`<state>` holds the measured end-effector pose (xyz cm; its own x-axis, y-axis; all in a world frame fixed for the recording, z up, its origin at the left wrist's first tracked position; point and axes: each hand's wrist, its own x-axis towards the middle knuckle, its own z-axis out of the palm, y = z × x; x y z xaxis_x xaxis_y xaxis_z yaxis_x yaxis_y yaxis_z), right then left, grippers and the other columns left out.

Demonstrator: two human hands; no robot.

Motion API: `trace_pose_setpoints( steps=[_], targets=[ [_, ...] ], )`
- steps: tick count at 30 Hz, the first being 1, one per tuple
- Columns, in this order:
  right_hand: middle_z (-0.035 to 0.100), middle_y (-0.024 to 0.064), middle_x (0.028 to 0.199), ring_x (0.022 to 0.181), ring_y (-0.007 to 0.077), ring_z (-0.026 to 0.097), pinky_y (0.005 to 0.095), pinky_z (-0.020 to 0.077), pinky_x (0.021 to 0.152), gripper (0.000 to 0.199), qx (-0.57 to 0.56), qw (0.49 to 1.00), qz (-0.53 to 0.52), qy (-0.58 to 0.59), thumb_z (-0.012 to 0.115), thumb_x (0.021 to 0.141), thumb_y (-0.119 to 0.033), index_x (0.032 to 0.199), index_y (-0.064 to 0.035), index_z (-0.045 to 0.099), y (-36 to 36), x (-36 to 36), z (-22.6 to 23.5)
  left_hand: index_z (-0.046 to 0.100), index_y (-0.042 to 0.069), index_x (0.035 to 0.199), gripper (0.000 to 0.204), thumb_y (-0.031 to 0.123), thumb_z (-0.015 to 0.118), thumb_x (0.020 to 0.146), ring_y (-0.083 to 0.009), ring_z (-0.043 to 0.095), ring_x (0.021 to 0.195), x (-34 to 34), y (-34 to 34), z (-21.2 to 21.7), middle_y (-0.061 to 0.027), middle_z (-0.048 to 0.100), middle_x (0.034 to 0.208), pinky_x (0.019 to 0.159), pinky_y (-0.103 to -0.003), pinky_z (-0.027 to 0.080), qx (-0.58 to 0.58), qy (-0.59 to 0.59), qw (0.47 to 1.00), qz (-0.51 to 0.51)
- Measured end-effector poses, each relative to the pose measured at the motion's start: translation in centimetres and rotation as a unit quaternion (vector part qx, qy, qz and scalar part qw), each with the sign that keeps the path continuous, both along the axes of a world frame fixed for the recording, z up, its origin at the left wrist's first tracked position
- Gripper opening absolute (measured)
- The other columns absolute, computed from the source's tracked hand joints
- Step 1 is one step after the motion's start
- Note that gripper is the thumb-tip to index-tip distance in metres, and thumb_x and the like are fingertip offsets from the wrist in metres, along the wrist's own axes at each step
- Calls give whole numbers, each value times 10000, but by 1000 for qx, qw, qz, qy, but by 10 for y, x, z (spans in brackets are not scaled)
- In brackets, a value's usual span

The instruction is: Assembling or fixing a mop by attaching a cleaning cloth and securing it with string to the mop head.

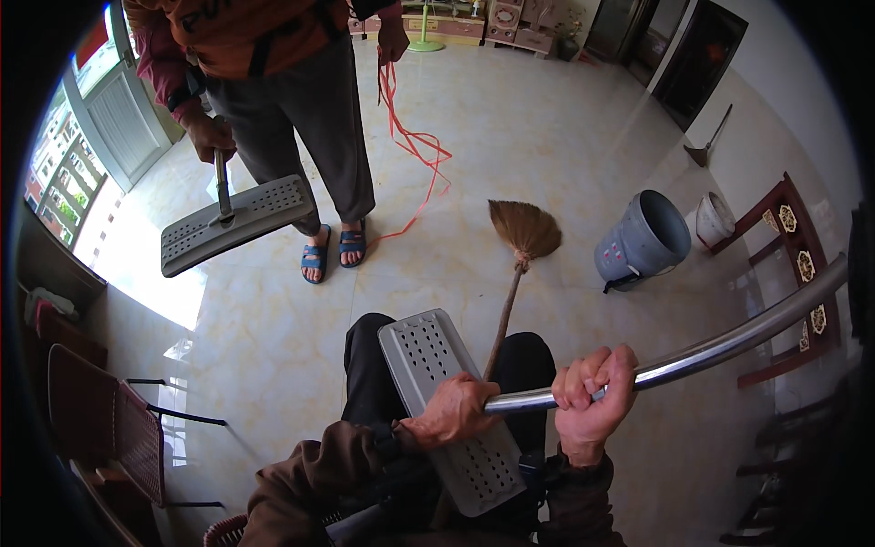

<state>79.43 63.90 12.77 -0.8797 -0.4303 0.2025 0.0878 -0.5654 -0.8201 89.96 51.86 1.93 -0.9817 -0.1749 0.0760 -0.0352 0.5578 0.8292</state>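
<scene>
From the head view, my left hand [453,412] lies over the near end of the metal handle [729,344], fingers curled down where the tube meets the grey perforated mop plate [447,401], which rests tilted across my lap. My right hand [592,401] is wrapped tight round the same tube a little further along, fingers fully closed on it, and the handle sweeps off to my right in a long shiny curve (the lens bends it). As I judge it, the plate and handle look joined or nearly so, and no cloth or pad shows on the plate, so the mop is bare and has not touched the tiled floor [547,137]. A straw broom [521,239] lies on the floor just past my knees, a grey bucket [645,239] on its side beyond it. Another person in blue sandals stands facing me, one hand [210,137] gripping the short stem of a second mop plate [235,223], the other holding a red cord [412,146] trailing onto the tiles.
</scene>
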Motion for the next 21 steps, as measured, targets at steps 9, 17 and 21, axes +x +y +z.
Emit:
trace_pose_setpoints(
  steps=[9, 17, 21],
  targets=[
    [374, 27, 562, 353, 98, 293, 286, 306, 341, 300, -19, 992, 119, 31, 462, 997, -160, 725, -90, 358, 2, -12, 6, 618, 19, 813, 178, 166, 681, 735, -400, 619, 699, 0, 9, 13, -205, 596, 705, 637, -454, 493, 109, -7, 994, -11],
    [352, 11, 542, 363, 94, 302, 281, 321, 348, 325, 39, 997, 57, 28, 483, 1004, -202, 720, -90, 370, -3, -8, 17, 624, 19, 811, 311, 298, 761, 792, -386, 646, 704, -6, 24, 25, -198, 619, 694, 625, -428, 500, 118, -59, 988, 84],
    [357, 0, 552, 387, 92, 329, 281, 351, 370, 380, 65, 997, -13, 32, 542, 995, -309, 724, -96, 383, -7, 1, 10, 619, 32, 766, 435, 438, 773, 790, -399, 639, 668, -3, 39, 12, -183, 612, 638, 617, -437, 505, 126, -42, 978, 160]
  ],
)
